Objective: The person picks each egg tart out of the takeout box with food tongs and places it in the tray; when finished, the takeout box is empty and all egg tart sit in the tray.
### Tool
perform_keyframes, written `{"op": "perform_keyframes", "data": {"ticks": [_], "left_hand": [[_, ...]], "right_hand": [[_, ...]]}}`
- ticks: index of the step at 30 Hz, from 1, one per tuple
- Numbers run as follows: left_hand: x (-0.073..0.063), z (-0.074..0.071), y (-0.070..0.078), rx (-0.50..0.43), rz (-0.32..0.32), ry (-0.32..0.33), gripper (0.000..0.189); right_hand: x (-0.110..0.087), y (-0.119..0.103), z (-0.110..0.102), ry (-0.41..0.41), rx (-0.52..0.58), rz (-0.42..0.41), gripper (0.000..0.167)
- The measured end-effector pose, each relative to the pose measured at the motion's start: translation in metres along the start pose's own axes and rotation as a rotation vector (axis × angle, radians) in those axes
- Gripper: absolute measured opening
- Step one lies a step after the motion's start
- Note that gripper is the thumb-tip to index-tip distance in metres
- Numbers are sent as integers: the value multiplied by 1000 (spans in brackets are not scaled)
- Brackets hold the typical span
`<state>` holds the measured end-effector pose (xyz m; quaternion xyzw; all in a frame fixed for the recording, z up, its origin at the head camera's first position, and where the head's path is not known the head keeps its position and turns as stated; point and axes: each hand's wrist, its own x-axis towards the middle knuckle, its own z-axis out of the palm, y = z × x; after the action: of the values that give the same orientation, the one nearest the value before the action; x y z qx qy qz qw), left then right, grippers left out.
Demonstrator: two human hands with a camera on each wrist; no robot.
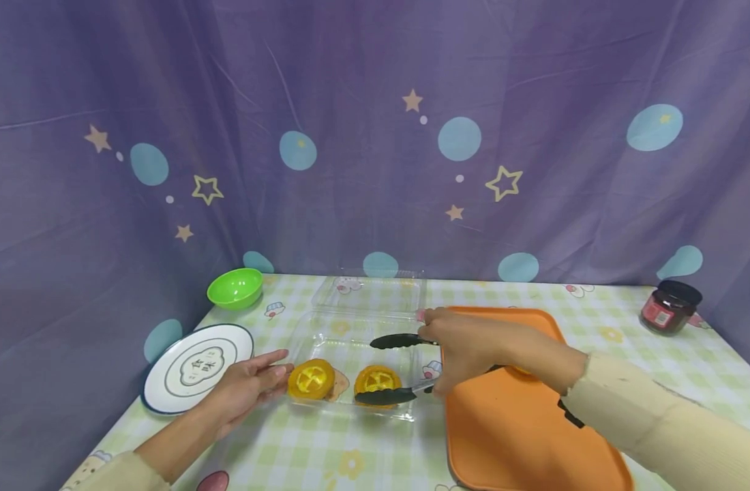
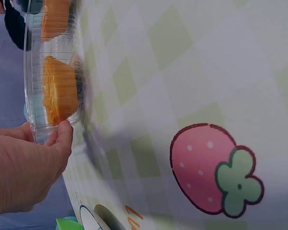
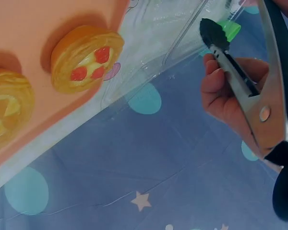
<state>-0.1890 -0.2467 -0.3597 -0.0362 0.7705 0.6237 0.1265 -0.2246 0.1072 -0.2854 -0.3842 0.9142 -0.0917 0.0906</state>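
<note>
My left hand (image 1: 249, 385) is at the left end of a clear plastic container (image 1: 350, 348), its thumb and fingers on the wall there. Inside the container's near side sit two egg tarts: the left tart (image 1: 311, 380) close by my fingers, and the right tart (image 1: 378, 382) farther along. My right hand (image 1: 473, 344) grips metal tongs (image 3: 245, 96) with black tips. The arms of the tongs are spread above the container, and the nearer tip overlaps the right tart in the head view. The container's lid (image 1: 369, 292) lies folded back behind it.
On the right is an orange tray (image 1: 516, 436), where a tart with red pieces (image 3: 86, 60) and a yellow-topped tart (image 3: 9, 110) sit. A white plate (image 1: 178, 382) and green bowl (image 1: 235, 290) stand left; a dark-lidded jar (image 1: 669, 310) is far right.
</note>
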Motion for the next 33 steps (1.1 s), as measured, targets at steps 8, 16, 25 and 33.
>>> {"op": "perform_keyframes", "data": {"ticks": [8,16,25,33], "left_hand": [[0,-1,0,3,1,1,52],[-2,1,1,0,-17,24,50],[-3,1,2,1,-14,21,50],[-2,1,1,-5,-14,18,50]], "right_hand": [[12,-2,6,-56,-38,-29,47],[13,-8,9,-115,83,-1,48],[11,-5,13,-65,67,-97,31],[9,0,17,-2,61,-167,32]]}}
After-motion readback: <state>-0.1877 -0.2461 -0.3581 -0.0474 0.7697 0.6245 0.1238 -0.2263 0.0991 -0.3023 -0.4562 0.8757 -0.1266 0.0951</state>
